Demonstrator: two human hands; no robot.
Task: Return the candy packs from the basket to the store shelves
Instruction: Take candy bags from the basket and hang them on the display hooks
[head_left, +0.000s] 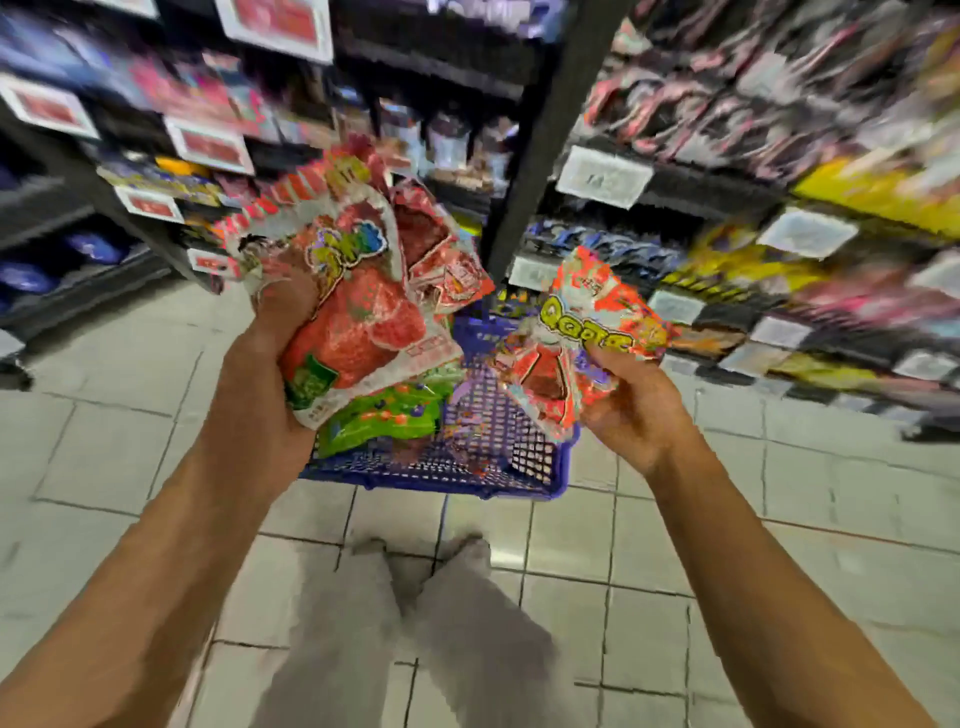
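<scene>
My left hand (262, 364) grips a bunch of red strawberry candy packs (358, 291), held up above the blue plastic basket (447, 467) on the floor. My right hand (631, 400) holds other red candy packs (582, 343) over the basket's right side. A green candy pack (384, 418) lies inside the basket, partly hidden under the packs in my left hand. The picture is blurred by motion.
Store shelves full of candy (779, 156) run along the right, with white price tags (602, 176). More shelves with red-and-white tags (208, 145) stand at the left. A dark upright post (540, 156) rises behind the basket. Pale floor tiles (675, 571) and my legs (441, 623) are below.
</scene>
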